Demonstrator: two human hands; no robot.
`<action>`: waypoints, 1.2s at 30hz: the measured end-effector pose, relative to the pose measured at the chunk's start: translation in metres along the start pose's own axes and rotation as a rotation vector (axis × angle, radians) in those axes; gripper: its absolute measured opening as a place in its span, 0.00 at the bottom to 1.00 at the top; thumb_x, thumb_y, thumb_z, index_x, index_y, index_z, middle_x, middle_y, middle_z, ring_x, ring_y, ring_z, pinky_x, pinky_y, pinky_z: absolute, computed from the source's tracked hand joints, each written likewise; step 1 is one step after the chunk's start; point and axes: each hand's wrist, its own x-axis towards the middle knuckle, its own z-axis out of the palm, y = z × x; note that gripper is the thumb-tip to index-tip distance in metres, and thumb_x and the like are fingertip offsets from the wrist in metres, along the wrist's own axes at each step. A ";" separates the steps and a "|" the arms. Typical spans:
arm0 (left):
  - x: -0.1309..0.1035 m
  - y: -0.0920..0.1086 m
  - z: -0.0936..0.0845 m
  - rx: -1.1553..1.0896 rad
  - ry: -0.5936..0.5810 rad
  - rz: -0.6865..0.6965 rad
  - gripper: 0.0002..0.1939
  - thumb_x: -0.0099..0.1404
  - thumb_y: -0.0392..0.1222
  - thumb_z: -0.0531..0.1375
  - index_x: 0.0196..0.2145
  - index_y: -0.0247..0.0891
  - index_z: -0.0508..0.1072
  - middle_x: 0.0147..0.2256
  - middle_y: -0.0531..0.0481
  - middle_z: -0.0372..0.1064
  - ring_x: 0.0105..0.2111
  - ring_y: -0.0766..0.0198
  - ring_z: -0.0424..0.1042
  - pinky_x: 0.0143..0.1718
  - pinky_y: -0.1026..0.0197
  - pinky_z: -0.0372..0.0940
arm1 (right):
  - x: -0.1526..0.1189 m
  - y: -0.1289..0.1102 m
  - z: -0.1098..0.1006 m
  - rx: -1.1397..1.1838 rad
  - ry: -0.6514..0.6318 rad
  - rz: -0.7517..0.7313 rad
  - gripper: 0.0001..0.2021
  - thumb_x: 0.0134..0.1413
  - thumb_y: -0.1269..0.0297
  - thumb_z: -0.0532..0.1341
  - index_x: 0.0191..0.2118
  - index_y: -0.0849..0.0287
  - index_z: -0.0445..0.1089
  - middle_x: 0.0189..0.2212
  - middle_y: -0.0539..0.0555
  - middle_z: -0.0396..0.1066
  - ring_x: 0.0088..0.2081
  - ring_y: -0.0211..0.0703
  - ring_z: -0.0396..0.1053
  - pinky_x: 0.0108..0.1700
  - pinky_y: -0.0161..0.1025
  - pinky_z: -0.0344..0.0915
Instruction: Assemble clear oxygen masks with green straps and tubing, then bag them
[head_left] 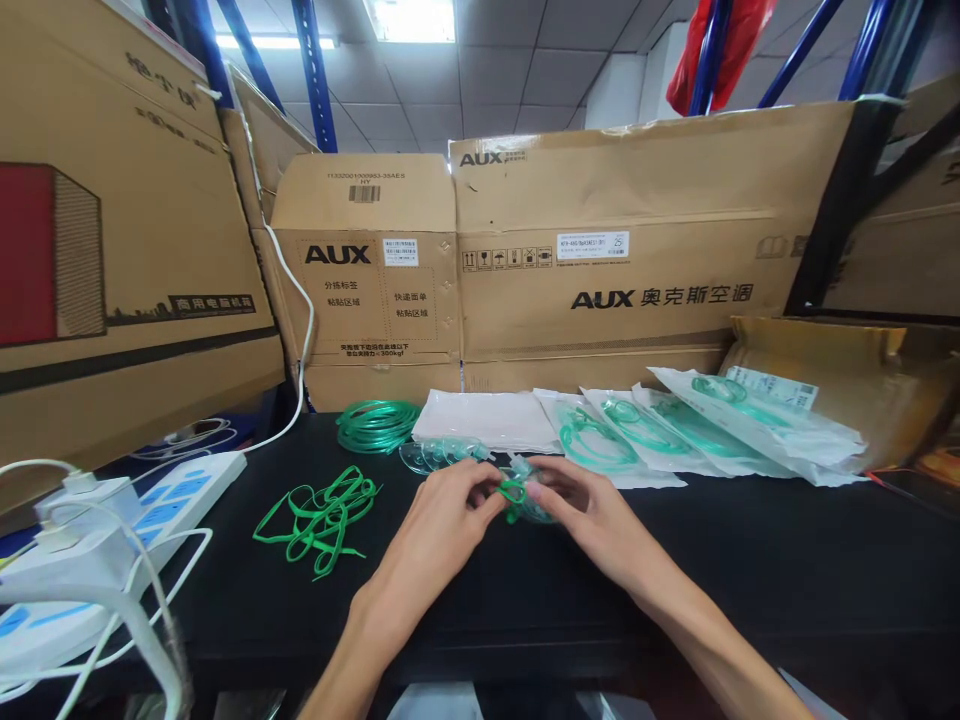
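Observation:
Near the middle of the black table, my left hand (pixel 457 500) pinches a green strap (pixel 513 491) between thumb and fingers. My right hand (pixel 581 497) is closed around a clear mask (pixel 538 512) with green parts, its thumb beside the strap. The two hands nearly meet, and they partly hide the mask. Just behind my left hand lies a row of clear round mask pieces (pixel 442 454). A loose heap of green straps (pixel 322 520) rests to the left. Coiled green tubing (pixel 377 427) sits behind that heap.
White pouches (pixel 487 421) lie flat behind the hands. Several clear-fronted packs with green tubing (pixel 645 425) overlap at the right. A white power strip (pixel 180 495) with cables occupies the left side. Cardboard boxes (pixel 600 340) wall off the back of the black table (pixel 720 570).

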 end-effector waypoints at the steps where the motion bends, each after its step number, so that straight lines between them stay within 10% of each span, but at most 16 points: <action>1: 0.000 0.000 0.000 -0.012 0.004 0.019 0.08 0.68 0.46 0.61 0.41 0.45 0.79 0.39 0.50 0.77 0.38 0.58 0.75 0.41 0.59 0.64 | 0.001 0.000 -0.003 -0.015 0.016 -0.012 0.22 0.60 0.49 0.65 0.54 0.56 0.74 0.47 0.57 0.77 0.50 0.49 0.74 0.53 0.46 0.70; 8: -0.008 0.000 -0.006 -0.036 -0.136 0.012 0.10 0.68 0.53 0.63 0.40 0.47 0.80 0.39 0.52 0.76 0.38 0.60 0.72 0.40 0.60 0.63 | 0.003 -0.003 -0.036 -0.108 0.075 -0.037 0.25 0.58 0.52 0.66 0.59 0.54 0.70 0.51 0.58 0.74 0.52 0.50 0.72 0.55 0.48 0.69; 14: -0.012 0.000 -0.011 0.002 -0.249 -0.012 0.15 0.70 0.59 0.60 0.40 0.49 0.81 0.39 0.53 0.77 0.41 0.57 0.73 0.41 0.60 0.62 | -0.002 -0.008 -0.055 -0.292 -0.170 -0.053 0.18 0.59 0.57 0.67 0.55 0.47 0.76 0.55 0.55 0.72 0.59 0.54 0.68 0.62 0.52 0.63; 26: -0.008 -0.005 0.001 0.043 -0.177 -0.061 0.12 0.70 0.51 0.59 0.46 0.48 0.77 0.37 0.52 0.78 0.38 0.57 0.75 0.38 0.60 0.61 | -0.014 -0.015 -0.034 -0.588 -0.250 -0.173 0.22 0.64 0.72 0.53 0.56 0.45 0.76 0.55 0.54 0.68 0.49 0.45 0.72 0.56 0.44 0.67; 36: -0.009 0.004 0.010 0.062 -0.192 -0.016 0.10 0.69 0.54 0.62 0.41 0.51 0.79 0.34 0.52 0.72 0.34 0.59 0.70 0.35 0.59 0.58 | -0.012 -0.013 -0.029 -0.397 -0.234 -0.086 0.10 0.66 0.56 0.60 0.46 0.50 0.76 0.53 0.53 0.69 0.42 0.42 0.72 0.45 0.39 0.70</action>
